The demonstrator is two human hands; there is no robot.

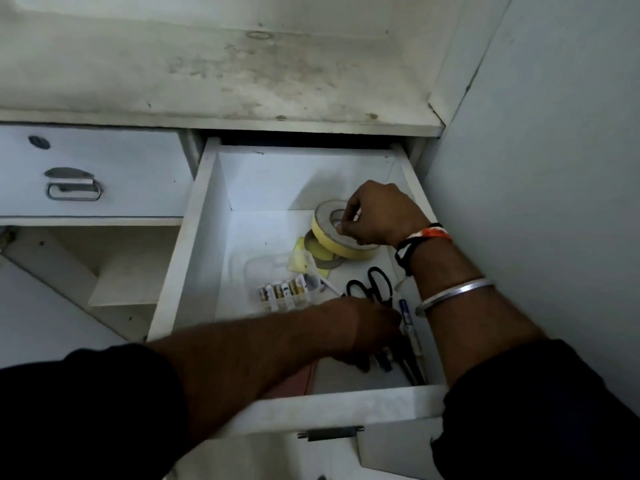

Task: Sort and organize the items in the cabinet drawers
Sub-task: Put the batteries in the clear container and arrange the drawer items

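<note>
R hand [377, 213] pinches masking-tape roll [341, 249] at drawer [346, 407] back; L hand [367, 329] nearer pens [406, 317], lying front-to-back under its fingers; grip unclear.

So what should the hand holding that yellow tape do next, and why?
Probably set the tape roll flat on the bare back-left of the drawer. The right hand grips it tilted over a second roll, and scissors and pens crowd the front.

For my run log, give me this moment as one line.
stage: sorting open drawer | right hand: grips yellow tape roll | left hand: among pens, grasp unclear | nearby: scissors, battery case
</note>
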